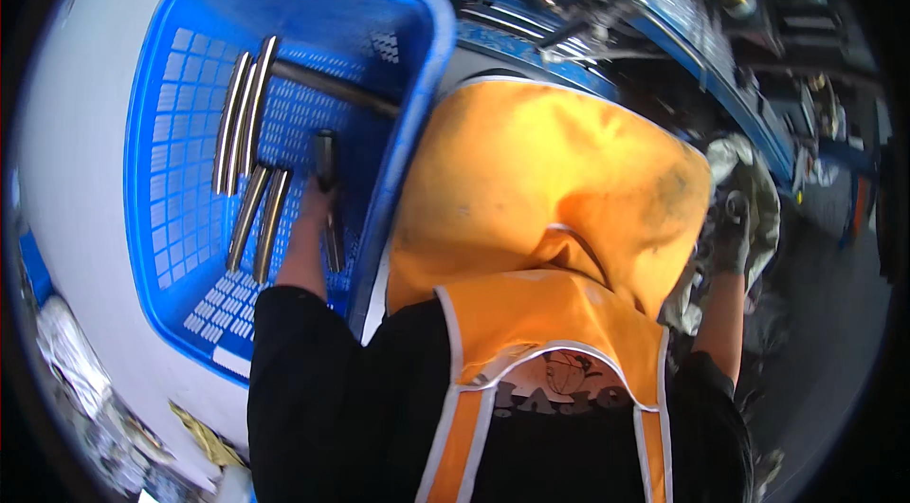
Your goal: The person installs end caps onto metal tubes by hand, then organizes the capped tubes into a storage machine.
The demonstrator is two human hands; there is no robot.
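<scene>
Fingers of left hand grip a metal bar inside blue crate.

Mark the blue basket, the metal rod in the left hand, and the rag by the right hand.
blue basket [152, 124]: head view, on its perforated left wall.
metal rod [325, 157]: head view, on the upper end above the left hand [313, 209].
rag [749, 176]: head view, on the crumpled cloth above the right hand [730, 237].

Metal bars lie in crate, left of apron; left hand inside crate, right hand far right.
</scene>
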